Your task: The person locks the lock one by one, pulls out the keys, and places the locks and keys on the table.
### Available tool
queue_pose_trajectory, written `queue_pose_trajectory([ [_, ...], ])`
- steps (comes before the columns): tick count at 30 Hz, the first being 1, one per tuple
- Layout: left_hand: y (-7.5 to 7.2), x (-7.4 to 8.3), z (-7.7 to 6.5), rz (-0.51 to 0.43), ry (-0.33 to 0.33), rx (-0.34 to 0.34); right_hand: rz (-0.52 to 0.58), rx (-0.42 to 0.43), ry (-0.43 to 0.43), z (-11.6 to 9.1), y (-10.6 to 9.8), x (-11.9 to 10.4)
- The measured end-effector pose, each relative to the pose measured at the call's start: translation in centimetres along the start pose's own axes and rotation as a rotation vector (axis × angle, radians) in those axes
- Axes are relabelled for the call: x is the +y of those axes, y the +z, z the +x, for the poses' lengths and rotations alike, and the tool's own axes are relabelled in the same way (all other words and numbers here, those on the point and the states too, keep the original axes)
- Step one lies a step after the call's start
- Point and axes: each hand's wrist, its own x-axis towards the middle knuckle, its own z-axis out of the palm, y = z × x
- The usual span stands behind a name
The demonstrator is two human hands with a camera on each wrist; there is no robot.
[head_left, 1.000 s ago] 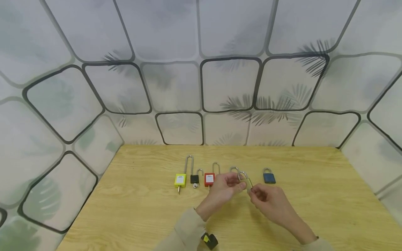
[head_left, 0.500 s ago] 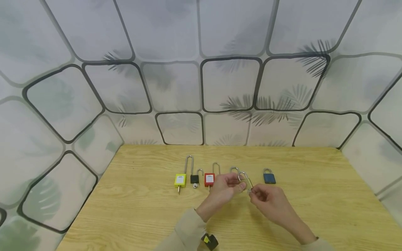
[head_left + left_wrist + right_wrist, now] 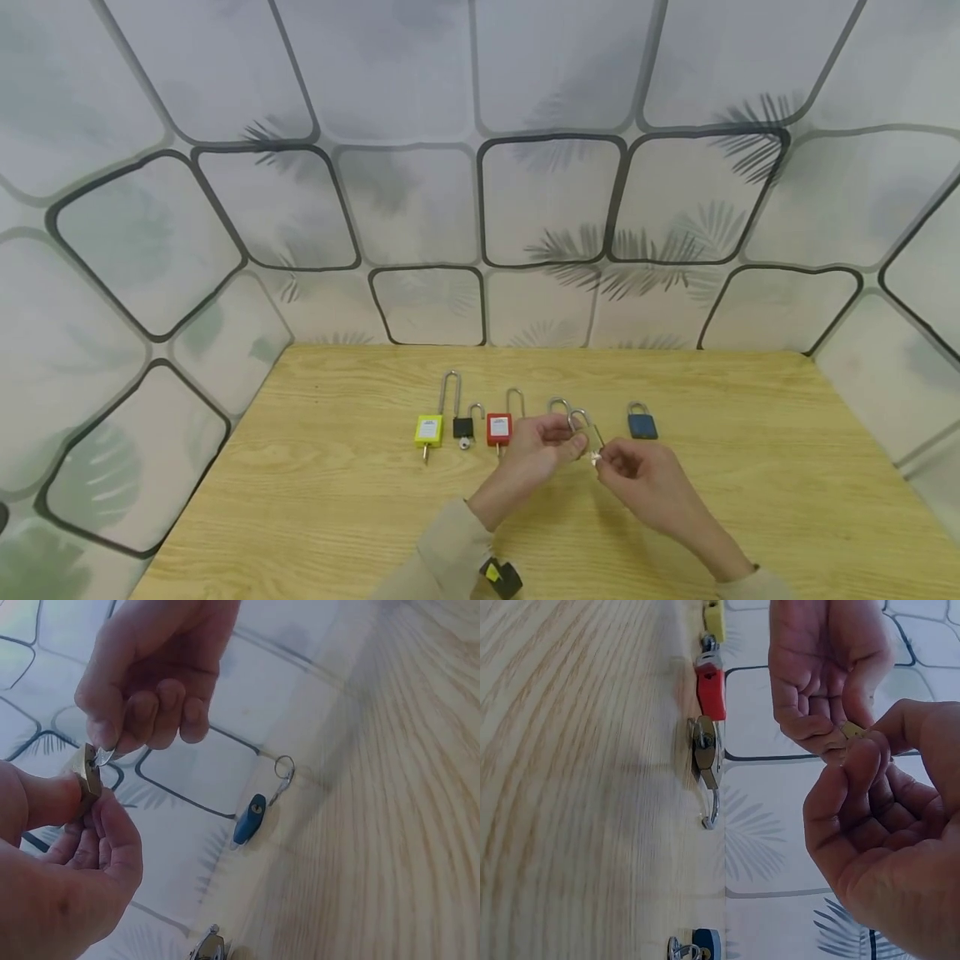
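My left hand [image 3: 536, 450] grips a small brass padlock [image 3: 90, 780] by its body, thumb on one side and fingers on the other. Its shackle [image 3: 577, 415] points up and away in the head view. The thumb and forefinger of my right hand [image 3: 648, 483] pinch a shiny key [image 3: 103, 757] at the keyhole face of the padlock. Both hands are raised above the wooden table [image 3: 315, 517]. Fingers cover most of the padlock in the right wrist view.
A row of padlocks lies behind: yellow [image 3: 429, 431], black [image 3: 463, 427], red [image 3: 498, 429], brass [image 3: 705, 746] with its shackle swung out, and blue [image 3: 642, 426] with a key ring [image 3: 284, 766] beside it. Another black padlock [image 3: 502, 577] lies near my left sleeve. A patterned backdrop [image 3: 555, 200] stands behind.
The hands stay almost in place. The padlock's face has tilted slightly, and a bright glint now shows at my right fingertips. The head view has shifted a little.
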Motion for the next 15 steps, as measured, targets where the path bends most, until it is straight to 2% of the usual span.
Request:
queue_pose_trajectory([
  [3,-0.3,0.3,0.2,-0.037,-0.024,0.011,0.016,0.006,0.007,0.0,0.1,-0.1],
  [7,-2.4,1.0,1.1,-0.171,-0.023,0.121,-0.005,-0.039,0.046,-0.6,0.2,0.1],
  [9,-3.8,1.4,1.5,-0.209,-0.010,0.177,-0.028,-0.063,0.101,-1.0,0.2,0.5],
  [12,-5.4,1.9,1.7,-0.191,-0.001,0.159,-0.080,-0.067,0.173,-1.4,-0.2,1.1],
  [15,-6.0,1.8,1.6,-0.157,-0.022,0.119,-0.140,-0.078,0.226,-1.2,-0.5,1.8],
])
